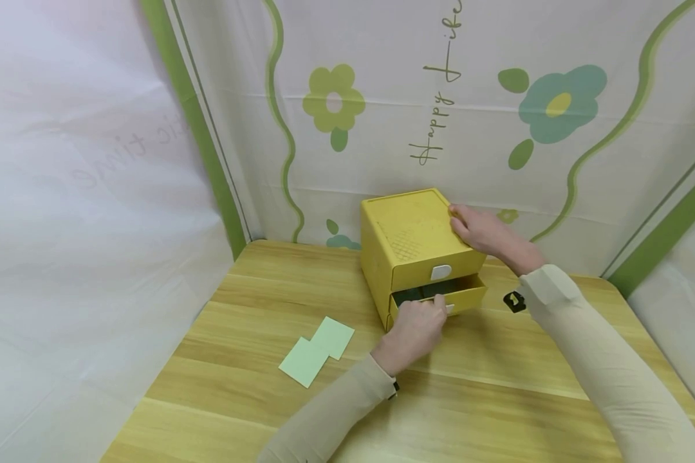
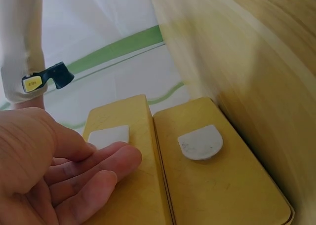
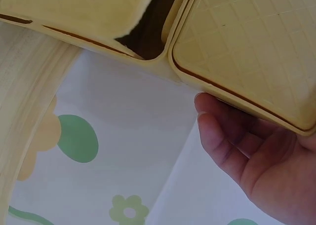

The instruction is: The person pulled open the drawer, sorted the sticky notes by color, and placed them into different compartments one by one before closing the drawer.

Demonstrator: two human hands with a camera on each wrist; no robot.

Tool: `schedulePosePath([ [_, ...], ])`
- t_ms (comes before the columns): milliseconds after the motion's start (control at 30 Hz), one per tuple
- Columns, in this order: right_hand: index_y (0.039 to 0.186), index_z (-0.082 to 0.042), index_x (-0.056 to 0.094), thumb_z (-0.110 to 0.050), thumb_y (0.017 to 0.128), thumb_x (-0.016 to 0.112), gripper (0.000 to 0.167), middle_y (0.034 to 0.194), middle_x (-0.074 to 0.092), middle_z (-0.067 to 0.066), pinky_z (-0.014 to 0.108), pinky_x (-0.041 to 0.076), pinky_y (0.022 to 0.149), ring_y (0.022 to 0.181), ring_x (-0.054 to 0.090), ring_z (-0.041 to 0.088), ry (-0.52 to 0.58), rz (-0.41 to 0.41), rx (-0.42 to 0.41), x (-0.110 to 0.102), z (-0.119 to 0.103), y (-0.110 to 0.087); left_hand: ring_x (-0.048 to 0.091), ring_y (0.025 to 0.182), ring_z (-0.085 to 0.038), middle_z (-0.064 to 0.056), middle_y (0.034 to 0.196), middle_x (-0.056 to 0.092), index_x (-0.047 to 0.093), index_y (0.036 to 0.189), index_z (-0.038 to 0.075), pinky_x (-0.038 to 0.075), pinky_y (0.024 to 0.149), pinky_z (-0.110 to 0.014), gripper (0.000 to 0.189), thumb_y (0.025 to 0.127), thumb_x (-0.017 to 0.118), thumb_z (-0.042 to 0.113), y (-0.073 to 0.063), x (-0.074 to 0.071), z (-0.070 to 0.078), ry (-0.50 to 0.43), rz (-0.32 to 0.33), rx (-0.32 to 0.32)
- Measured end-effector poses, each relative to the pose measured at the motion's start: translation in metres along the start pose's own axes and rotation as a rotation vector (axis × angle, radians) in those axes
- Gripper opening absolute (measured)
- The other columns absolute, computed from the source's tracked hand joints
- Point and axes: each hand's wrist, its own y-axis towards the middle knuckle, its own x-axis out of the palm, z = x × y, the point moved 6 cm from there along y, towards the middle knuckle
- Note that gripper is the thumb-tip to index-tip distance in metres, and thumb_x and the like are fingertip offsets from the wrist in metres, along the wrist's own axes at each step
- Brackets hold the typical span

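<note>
A yellow drawer box point(image 1: 376, 257) stands on the table, its lower drawer point(image 1: 466, 299) pulled partway out with a dark interior. My left hand point(image 1: 414, 328) pinches that drawer's white pull tab point(image 2: 109, 136) between thumb and fingers. On the box's upper right edge, my right hand point(image 1: 483, 228) grips with bent fingers. In the right wrist view its fingertips point(image 3: 206, 102) lie along the yellow rim; the thumb is hidden there. The upper drawer point(image 1: 417, 275) sits closed, with its white tab point(image 1: 441, 272) above the left hand.
Two pale green square papers point(image 1: 304, 362) overlap on the wooden table point(image 1: 237, 360), left of the box. Behind stands a white curtain point(image 1: 382, 128) with green bands and printed flowers. A black strap piece point(image 1: 515, 301) hangs by the right sleeve.
</note>
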Motion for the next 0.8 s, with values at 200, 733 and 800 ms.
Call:
schedulePosePath([
  [200,0.149,0.005,0.032,-0.025,0.106,0.033,0.053,0.152,0.035,0.03,0.059,0.031,0.112,0.137,0.036,0.049,0.007,-0.002,-0.002,0.0,-0.001,0.0,0.037,0.038,-0.003,0.011,0.049,0.046,0.053,0.081,0.017,0.026,0.032,-0.022,0.016,0.089,0.065,0.023,0.002,0.003,-0.005,-0.045,0.0,-0.035],
  [733,0.15,0.006,0.03,-0.027,0.106,0.03,0.055,0.152,0.034,0.03,0.059,0.03,0.113,0.138,0.035,0.05,0.023,-0.01,-0.001,0.001,0.001,0.0,0.031,0.039,-0.003,0.01,0.048,0.044,0.056,0.084,0.015,0.025,0.033,-0.021,0.015,0.081,0.071,0.017,0.007,0.008,-0.016,-0.106,0.009,-0.074],
  [800,0.15,0.006,0.029,-0.028,0.106,0.03,0.055,0.152,0.034,0.03,0.059,0.03,0.112,0.138,0.035,0.05,0.026,-0.014,0.003,0.001,0.002,0.0,0.033,0.038,-0.003,0.01,0.049,0.045,0.057,0.085,0.015,0.026,0.033,-0.021,0.013,0.083,0.069,0.017,0.007,0.01,-0.017,-0.11,0.016,-0.066],
])
